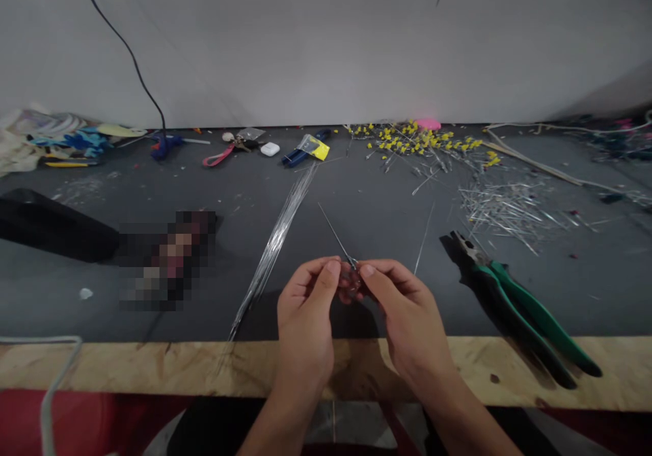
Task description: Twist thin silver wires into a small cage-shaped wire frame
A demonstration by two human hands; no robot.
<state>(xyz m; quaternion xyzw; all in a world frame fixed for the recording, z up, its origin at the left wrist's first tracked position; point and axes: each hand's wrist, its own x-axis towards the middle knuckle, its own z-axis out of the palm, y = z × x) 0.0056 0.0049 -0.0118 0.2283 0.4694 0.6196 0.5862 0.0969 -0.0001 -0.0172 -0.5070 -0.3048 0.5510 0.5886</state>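
Both hands meet near the table's front edge, fingers pinched around one thin metal wire (pixel 335 233). Its straight end points up and to the left, and small bends or loops show between the fingertips. My left hand (pixel 308 310) is closed at the wire's lower end, thumb against the index finger. On the other side my right hand (pixel 410 313) pinches the same end with thumb and index finger. The fingertips partly hide the wire's shape there. A bundle of straight wires (pixel 278 238) lies left of the hands. To the right rest pliers (pixel 509 300) with green and black handles.
Behind lie yellow-tipped wire pieces (pixel 412 138) and, at right, a pile of short wires (pixel 504 211). A blue glue gun (pixel 164 145), a white case (pixel 269 149) and blue-handled pliers (pixel 294 157) sit near the wall. A black object (pixel 56 228) stands left.
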